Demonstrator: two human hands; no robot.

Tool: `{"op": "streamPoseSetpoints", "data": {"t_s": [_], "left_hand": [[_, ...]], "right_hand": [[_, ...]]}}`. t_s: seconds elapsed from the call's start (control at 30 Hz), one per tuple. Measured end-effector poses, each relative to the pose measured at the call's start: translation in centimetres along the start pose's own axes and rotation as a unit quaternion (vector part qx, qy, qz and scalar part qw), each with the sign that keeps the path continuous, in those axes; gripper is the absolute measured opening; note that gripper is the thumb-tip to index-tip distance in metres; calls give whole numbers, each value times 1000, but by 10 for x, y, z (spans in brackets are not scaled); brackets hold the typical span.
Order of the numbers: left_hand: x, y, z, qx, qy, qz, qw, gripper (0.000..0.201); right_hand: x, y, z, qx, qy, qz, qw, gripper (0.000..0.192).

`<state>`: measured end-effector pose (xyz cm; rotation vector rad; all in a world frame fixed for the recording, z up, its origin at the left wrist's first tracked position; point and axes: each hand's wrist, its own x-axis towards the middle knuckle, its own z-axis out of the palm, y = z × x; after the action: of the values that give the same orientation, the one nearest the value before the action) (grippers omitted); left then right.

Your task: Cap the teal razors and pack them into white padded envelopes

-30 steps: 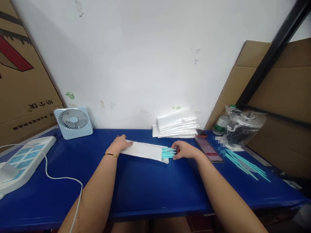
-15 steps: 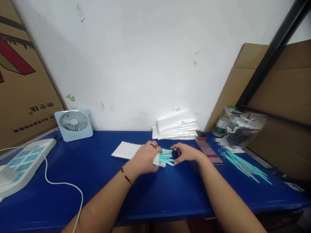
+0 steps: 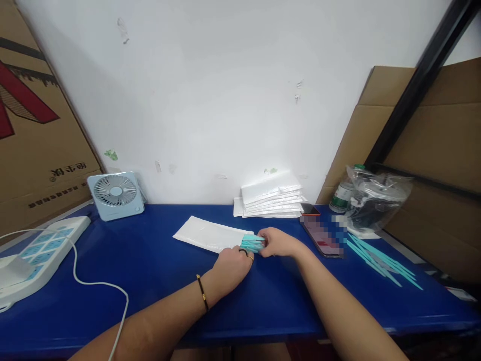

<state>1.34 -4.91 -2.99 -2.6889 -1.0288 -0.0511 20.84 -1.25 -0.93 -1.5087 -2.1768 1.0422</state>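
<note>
A white padded envelope (image 3: 208,234) lies on the blue table, its mouth toward the right. Several flat teal strips (image 3: 251,243) stick out of that mouth, with their left parts hidden inside. My left hand (image 3: 233,268) is closed at the near edge of the mouth, its curled fingertips on the envelope and partly hidden. With fingers pinched around the outer ends of the strips, my right hand (image 3: 278,242) holds them bunched together.
Behind my hands stands a stack of white padded envelopes (image 3: 272,195). To the right lie a phone (image 3: 322,238), more teal strips (image 3: 383,263), a bottle (image 3: 341,197) and a clear plastic bag (image 3: 379,200). A small fan (image 3: 115,195) and a power strip (image 3: 47,250) with a white cable are at left.
My left hand has moved from on top of the envelope to its near edge. My right hand has closed around the strips' ends, which are now gathered more tightly.
</note>
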Motion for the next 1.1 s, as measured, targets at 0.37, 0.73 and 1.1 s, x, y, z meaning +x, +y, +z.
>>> {"op": "streamPoseSetpoints", "data": {"t_s": [0.37, 0.73, 1.1], "left_hand": [[-40, -34, -13, -12, 57, -17, 998, 19], [-43, -55, -36, -223, 180, -57, 956, 14], [-14, -90, -140, -316, 342, -136, 874, 17]], "right_hand": [[0, -10, 7, 272, -53, -64, 959, 72], [10, -29, 3, 60, 196, -230, 951, 14], [-18, -124, -85, -18, 306, -303, 902, 28]]}}
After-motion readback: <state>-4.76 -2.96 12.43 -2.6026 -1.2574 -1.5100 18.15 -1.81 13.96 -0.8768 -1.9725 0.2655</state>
